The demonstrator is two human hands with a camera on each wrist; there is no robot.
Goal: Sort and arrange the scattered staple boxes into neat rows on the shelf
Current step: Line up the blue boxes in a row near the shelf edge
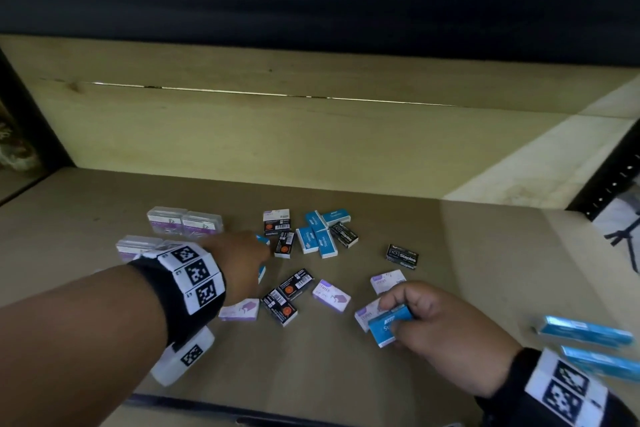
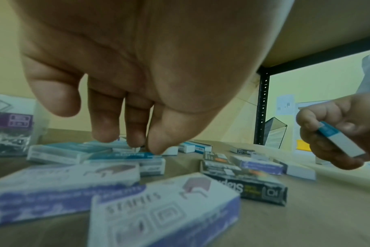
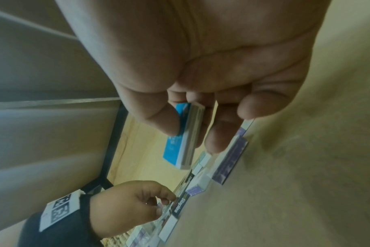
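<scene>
Small staple boxes lie scattered on the brown shelf board (image 1: 332, 374): a blue cluster (image 1: 318, 236), black ones (image 1: 401, 256) and white-purple ones (image 1: 330, 295). My left hand (image 1: 261, 253) reaches over the pile's left side. Its straight fingertips (image 2: 135, 142) touch the top of a flat blue box (image 2: 125, 156), and the thumb stands apart. My right hand (image 1: 398, 315) hovers at the front right and pinches a blue staple box (image 1: 388, 328) between thumb and fingers, lifted off the board (image 3: 175, 150). Under it lies a white-purple box (image 3: 230, 160).
Clear plastic cases with purple labels (image 1: 183, 222) stand at the back left. Two long blue boxes (image 1: 585, 331) lie at the front right edge. A wooden back panel (image 1: 277, 135) closes the shelf, and a black metal upright (image 1: 609, 180) stands at the right.
</scene>
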